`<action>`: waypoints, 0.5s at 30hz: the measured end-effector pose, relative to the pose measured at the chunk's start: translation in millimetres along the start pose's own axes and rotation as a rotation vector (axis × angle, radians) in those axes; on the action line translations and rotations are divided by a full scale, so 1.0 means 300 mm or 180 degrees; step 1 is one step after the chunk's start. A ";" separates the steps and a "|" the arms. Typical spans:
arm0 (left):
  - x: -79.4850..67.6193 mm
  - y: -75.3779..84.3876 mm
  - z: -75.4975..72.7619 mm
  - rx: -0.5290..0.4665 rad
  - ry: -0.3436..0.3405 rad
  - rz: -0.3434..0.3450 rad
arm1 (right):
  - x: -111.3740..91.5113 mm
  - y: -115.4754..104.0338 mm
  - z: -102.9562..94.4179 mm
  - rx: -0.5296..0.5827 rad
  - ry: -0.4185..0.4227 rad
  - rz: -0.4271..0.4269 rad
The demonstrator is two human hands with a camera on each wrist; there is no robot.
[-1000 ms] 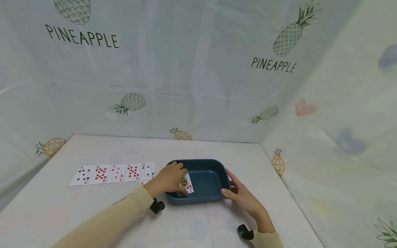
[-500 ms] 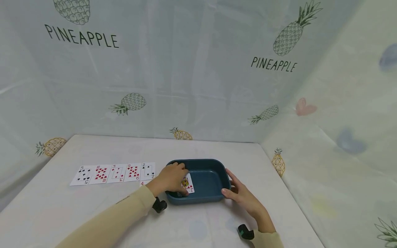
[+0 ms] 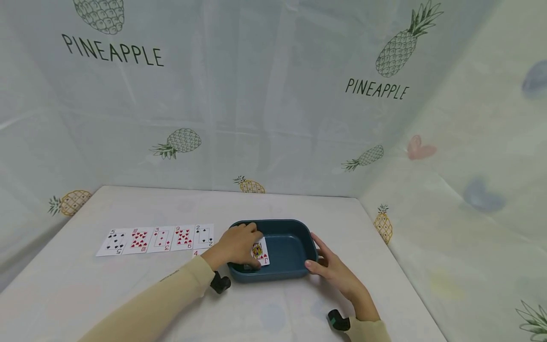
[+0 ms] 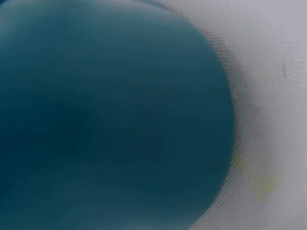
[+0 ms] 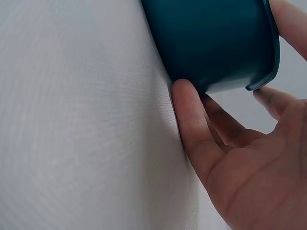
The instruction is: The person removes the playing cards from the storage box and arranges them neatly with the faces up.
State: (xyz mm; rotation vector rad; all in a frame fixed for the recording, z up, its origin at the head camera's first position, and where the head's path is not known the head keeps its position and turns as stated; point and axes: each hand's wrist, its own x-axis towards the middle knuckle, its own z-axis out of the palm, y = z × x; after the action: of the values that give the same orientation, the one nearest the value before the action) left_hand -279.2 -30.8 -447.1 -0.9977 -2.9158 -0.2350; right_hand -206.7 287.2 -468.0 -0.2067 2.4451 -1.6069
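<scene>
The left hand [image 3: 238, 244] reaches into the left part of the blue dish [image 3: 278, 275], pinching the jack card [image 3: 262, 251] between thumb and bent fingers; hand and card sit slightly farther right than a second ago. The right hand [image 3: 335, 270] grips the dish's right end, unmoved. Left of the dish, a card row [image 3: 161, 239] lies face up on the surface [image 3: 128, 289].

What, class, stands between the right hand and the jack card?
The right-end wall of the blue tray: the right hand holds it from outside, while the jack card is inside, at the left hand.
</scene>
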 end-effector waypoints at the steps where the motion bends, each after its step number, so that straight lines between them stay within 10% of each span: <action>1: 0.000 0.000 -0.001 -0.0014 0.0000 0.0002 | 0.000 0.000 0.000 -0.0003 0.0000 0.0000; 15: -0.002 0.002 -0.007 -0.0227 0.0047 0.0062 | 0.001 -0.001 0.000 0.0026 -0.0031 -0.0006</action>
State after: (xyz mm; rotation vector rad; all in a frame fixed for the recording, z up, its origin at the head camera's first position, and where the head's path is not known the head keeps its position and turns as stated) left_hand -278.4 -31.0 -444.8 -1.0287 -2.9019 -0.3464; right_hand -207.0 287.1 -467.8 -0.2149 2.4314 -1.6127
